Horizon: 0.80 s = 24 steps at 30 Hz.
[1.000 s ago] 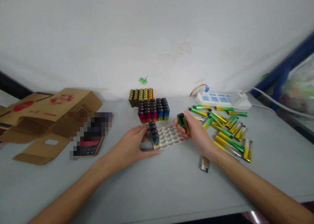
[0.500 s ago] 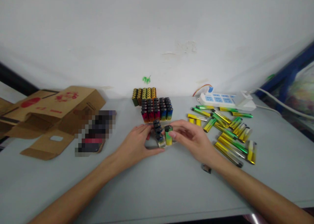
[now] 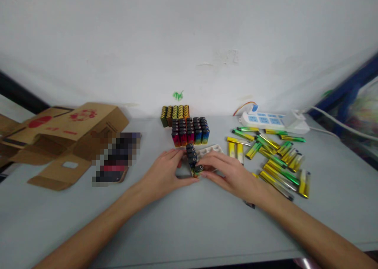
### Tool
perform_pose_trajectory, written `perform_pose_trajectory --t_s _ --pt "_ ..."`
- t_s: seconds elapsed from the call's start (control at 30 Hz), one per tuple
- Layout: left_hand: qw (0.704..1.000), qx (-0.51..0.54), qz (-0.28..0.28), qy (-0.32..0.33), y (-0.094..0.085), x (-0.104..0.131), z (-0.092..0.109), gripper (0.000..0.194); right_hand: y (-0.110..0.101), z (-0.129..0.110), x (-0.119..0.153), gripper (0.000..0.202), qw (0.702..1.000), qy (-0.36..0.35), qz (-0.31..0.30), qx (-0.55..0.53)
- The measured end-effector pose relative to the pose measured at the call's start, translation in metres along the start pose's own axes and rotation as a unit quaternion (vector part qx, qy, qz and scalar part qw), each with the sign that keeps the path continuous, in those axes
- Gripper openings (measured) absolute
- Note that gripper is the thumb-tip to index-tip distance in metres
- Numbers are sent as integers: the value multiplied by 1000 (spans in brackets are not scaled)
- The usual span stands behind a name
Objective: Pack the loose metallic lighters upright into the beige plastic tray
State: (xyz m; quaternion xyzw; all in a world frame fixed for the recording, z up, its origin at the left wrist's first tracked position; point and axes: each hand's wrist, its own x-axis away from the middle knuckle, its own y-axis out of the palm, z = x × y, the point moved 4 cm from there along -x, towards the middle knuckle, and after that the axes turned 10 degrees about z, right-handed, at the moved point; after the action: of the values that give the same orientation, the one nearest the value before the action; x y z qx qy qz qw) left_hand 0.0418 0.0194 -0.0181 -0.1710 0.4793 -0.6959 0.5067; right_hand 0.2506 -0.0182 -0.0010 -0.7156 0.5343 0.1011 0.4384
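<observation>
A black-capped lighter (image 3: 198, 169) stands upright in the white cell tray (image 3: 213, 148), beside a row of others.

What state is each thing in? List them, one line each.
Left hand: steadying the tray's left edge.
Right hand: fingers on a lighter standing in the tray.
Tray: mostly unfilled.
Filled blocks: lighters upright, packed.
Loose lighters: lying flat, scattered.
Cardboard box: open.
Power strip: plugged in.

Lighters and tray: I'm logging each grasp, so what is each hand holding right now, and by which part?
The right hand pinches a lighter by its black top, seated in the tray. The left hand rests against the tray's left edge.
</observation>
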Motion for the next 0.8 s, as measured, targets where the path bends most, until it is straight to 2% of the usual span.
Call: perform_pose_trajectory --t_s 0.17,0.3,0.4,0.47,0.63,0.8 --pt "1000 5 2 11 -2 0 2 46 2 3 2 24 997 75 5 -22" --pt "1000 9 5 3 -1 0 0 47 -16 4 -4 21 997 66 4 34" --pt "1000 11 9 4 -2 0 0 48 -45 18 -9 21 986 85 40 136" --pt "1000 14 8 7 -2 0 1 48 -68 32 -10 19 969 105 72 213" --pt "1000 3 -9 2 -3 0 0 47 -131 63 4 25 902 150 141 379" --pt "1000 10 -10 -1 -5 0 1 49 -186 84 28 20 837 258 137 462"
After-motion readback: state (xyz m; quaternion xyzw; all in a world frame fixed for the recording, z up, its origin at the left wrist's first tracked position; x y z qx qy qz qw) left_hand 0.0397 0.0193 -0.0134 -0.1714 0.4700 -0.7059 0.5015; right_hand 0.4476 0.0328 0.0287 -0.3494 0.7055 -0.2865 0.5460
